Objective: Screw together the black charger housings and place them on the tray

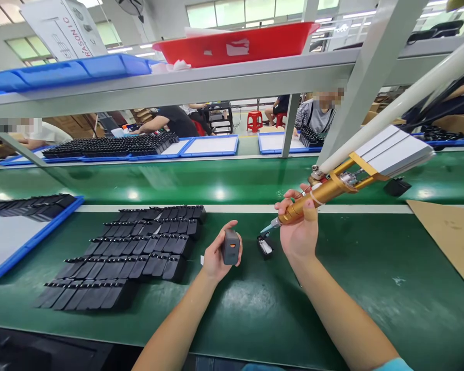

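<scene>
My left hand [215,256] is closed round a small dark grey charger block [231,247], whose end with an orange-lined port faces me. Wrapped round the gold barrel of a glue dispensing gun [320,200] is my right hand [299,226]. The gun tilts down to the left, and its pale blue nozzle [269,226] points at a small open black casing [265,246] on the green bench. Something whitish shows inside that casing. Whether the nozzle touches it I cannot tell.
Rows of black casings [139,242] lie to the left on the bench. A blue-rimmed tray [67,219] holds more. Brown cardboard [446,232] lies at right, near a lone black block [397,187]. A white pole [406,98] slants overhead. People sit beyond the conveyor [216,178].
</scene>
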Motion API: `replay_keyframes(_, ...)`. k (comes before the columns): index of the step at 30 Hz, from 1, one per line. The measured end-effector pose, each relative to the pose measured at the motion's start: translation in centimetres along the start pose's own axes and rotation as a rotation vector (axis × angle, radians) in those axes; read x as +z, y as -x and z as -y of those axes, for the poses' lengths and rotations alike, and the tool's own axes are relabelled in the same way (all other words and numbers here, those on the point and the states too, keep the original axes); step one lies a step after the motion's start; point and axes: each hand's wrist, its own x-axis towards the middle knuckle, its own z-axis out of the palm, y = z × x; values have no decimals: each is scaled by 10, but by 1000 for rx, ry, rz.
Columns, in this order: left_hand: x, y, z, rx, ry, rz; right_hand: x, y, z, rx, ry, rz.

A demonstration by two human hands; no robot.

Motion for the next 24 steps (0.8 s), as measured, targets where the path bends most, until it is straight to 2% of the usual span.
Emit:
replay_keyframes(3, -13, -5, -5, 31, -299, -104, -2, -3, -1, -9, 9, -10)
replay_keyframes(6, -34, -13, -11, 127, -976, -352, -5, -7, -2, -20, 24, -22)
replay_keyframes(8, -49, -18, -14, 166, -1444, -461, -7, -10, -3, -22, 28, -30)
replay_keyframes(10, -60, -22, -15, 141, -1770, -487, -9, -12, -4, -19, 31, -41)
replay_keyframes(12, -63, -23, -14, 148, -1952, -501, -10, -14, -4, -20, 38, -49)
replay_keyframes(13, -61, -22, -13, 202, -1997, -526, -11, -14, -5, -23, 42, -52)
replay_keyframes(15, -51, -19, -9, 405, -1983, -556, -12, -16, -6, -32, 48, -54)
replay_keyframes(16, -43, -17, -4, 513, -1924, -527, -12, -17, -6, -39, 52, -52)
replay_keyframes(18, -24, -13, 12, 626, -1750, -356, -13, -19, -7, -53, 58, -47)
replay_keyframes(21, 0, -11, 43, 533, -1526, -66, -15, -23, -9, -70, 54, -43)
replay_keyframes(24, 8, -16, 60, 364, -1392, 6, -16, -24, -9, -75, 41, -49)
